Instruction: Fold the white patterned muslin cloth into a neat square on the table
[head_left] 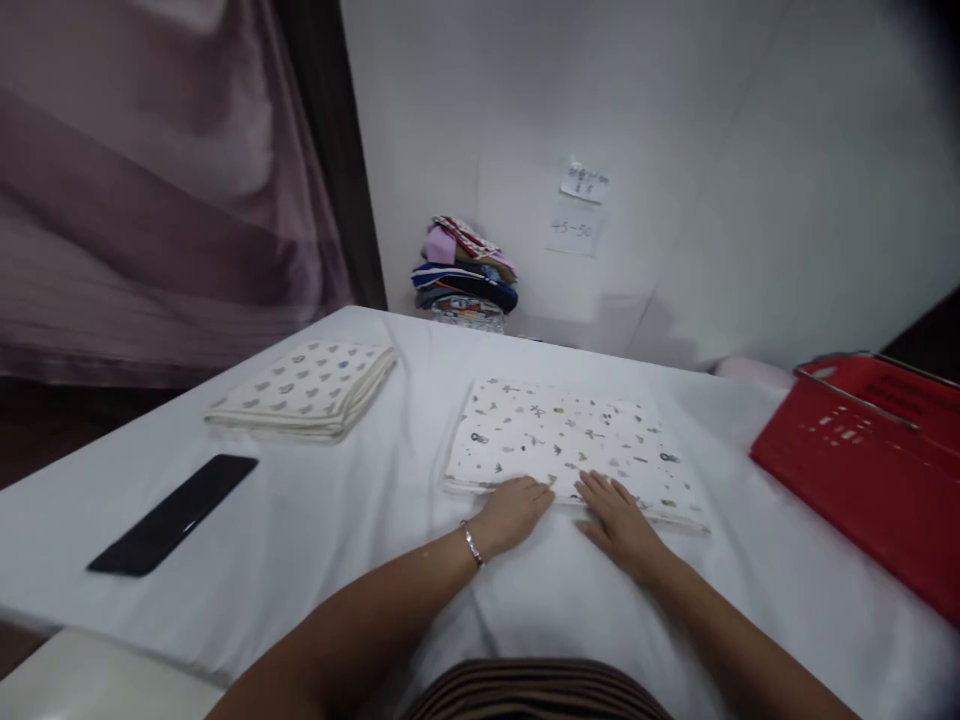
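Note:
A white cloth with small scattered prints [562, 430] lies folded into a flat rectangle on the white-covered table. My left hand [517, 510], with a bracelet at the wrist, rests at its near edge, fingers stretched out and pointing right. Beside it, my right hand [619, 520] lies flat with the fingers apart, the fingertips on the cloth near the same edge. Neither hand grips anything. Farther left sits another folded cloth [307, 385], cream with a repeated grey motif and several layers showing at its side.
A black flat phone-like object [176, 515] lies at the left of the table [337, 540]. At the right stands a red basket [862, 460] with a metal handle. Beyond the far edge is a pile of folded fabrics [465, 270] against the wall, near paper notes [574, 230]. A pinkish curtain [165, 180] hangs at left.

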